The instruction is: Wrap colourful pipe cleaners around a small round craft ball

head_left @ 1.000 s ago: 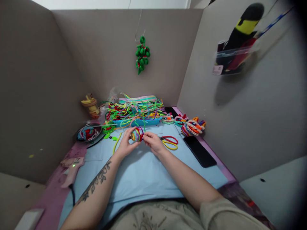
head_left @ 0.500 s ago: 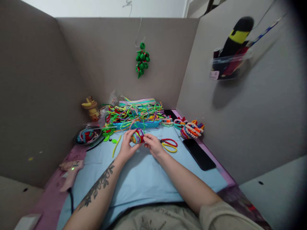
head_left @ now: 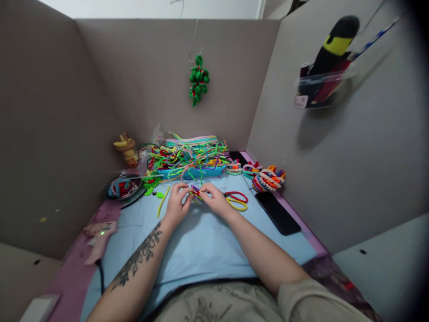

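Between my hands, above the blue cloth point(head_left: 201, 246), is a small multicoloured pipe-cleaner piece point(head_left: 196, 193), now mostly covered by my fingers. My left hand point(head_left: 179, 203) pinches its left side. My right hand point(head_left: 214, 199) closes on its right side with thumb and fingertips. Just right of my right hand lie scissors point(head_left: 237, 201) with one red and one yellow handle. A loose yellow-green pipe cleaner point(head_left: 162, 203) rests left of my left hand, near small green pieces point(head_left: 160, 195).
Behind my hands a blue tray point(head_left: 208, 171) overflows with pipe cleaners. Finished striped figures point(head_left: 268, 180) and a phone point(head_left: 278, 213) are on the right. On the left are a round dish point(head_left: 124, 188), a green figure point(head_left: 151, 181) and a pink glue gun point(head_left: 102, 239). Grey partitions surround the table.
The multicoloured piece has turned and dropped lower between my fingers, so less of it shows. Both hands have drawn closer together over it. The view has tilted slightly.
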Demonstrator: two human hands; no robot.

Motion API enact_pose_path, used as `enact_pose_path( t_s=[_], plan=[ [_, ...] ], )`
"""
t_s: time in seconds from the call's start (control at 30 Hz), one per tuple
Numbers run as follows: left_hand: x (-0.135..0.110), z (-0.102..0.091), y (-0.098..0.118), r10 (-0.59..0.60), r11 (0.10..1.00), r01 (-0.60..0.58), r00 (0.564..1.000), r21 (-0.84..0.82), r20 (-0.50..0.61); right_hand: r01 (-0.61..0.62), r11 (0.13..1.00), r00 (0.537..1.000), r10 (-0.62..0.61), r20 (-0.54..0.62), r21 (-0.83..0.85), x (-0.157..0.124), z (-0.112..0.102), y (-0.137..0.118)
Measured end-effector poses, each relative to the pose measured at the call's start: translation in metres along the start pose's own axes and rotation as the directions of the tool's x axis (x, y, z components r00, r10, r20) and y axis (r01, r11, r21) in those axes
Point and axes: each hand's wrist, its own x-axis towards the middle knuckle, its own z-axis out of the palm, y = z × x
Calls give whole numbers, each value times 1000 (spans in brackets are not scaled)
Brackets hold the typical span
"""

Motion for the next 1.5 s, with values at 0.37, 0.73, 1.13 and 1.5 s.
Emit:
enact_pose_path(
  t_s=[0.37, 0.73, 1.13, 1.5],
  plan=[
    [7, 0, -10, -146, 969, 213, 901, -125, 409, 133, 989, 977, -120, 174, -64, -2, -5, 7],
    [6, 3, 1, -237, 895, 353, 894, -273, 380, -315, 879, 946, 261, 191, 358, -6, 10, 14],
    [10, -4, -13, -421, 802, 436, 897, -409, 132, -316, 860, 948, 298, 108, 400, 9, -32, 16],
    [28, -24, -45, -852, 202, 373, 523, -905, 25, -393, 918, 910, 395, -126, 48, 5, -141, 36]
  ],
)
